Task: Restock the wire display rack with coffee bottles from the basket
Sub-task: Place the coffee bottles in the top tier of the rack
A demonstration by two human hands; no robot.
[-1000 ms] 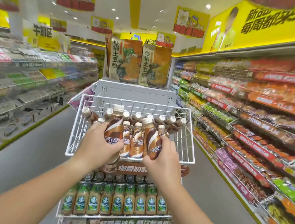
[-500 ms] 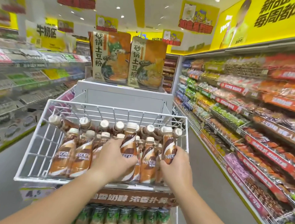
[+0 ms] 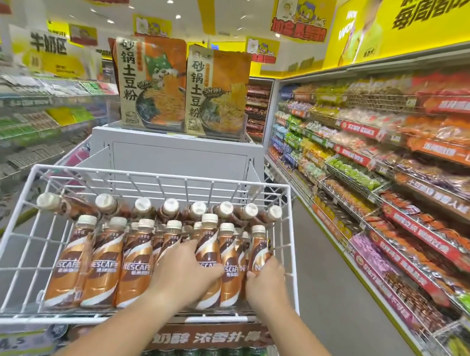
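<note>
Our left hand (image 3: 185, 271) curls fingers and thumb round an upright coffee bottle (image 3: 210, 245) in the top tier of the wire display rack (image 3: 152, 175). Our right hand (image 3: 269, 281) clasps the end bottle (image 3: 257, 250), just beside the rack's right wall. Both bottles stand with the long axis vertical and caps up, each directly ahead of the hand that holds it. The right hand is the nearer to the wall. We judge the coming move to be a short settling push, down and back, to bring them in line with the standing row (image 3: 103, 268) to the left. Behind them a row of bottles on their sides (image 3: 171, 208) points its caps towards us, near enough to be knocked. The basket is out of view.
</note>
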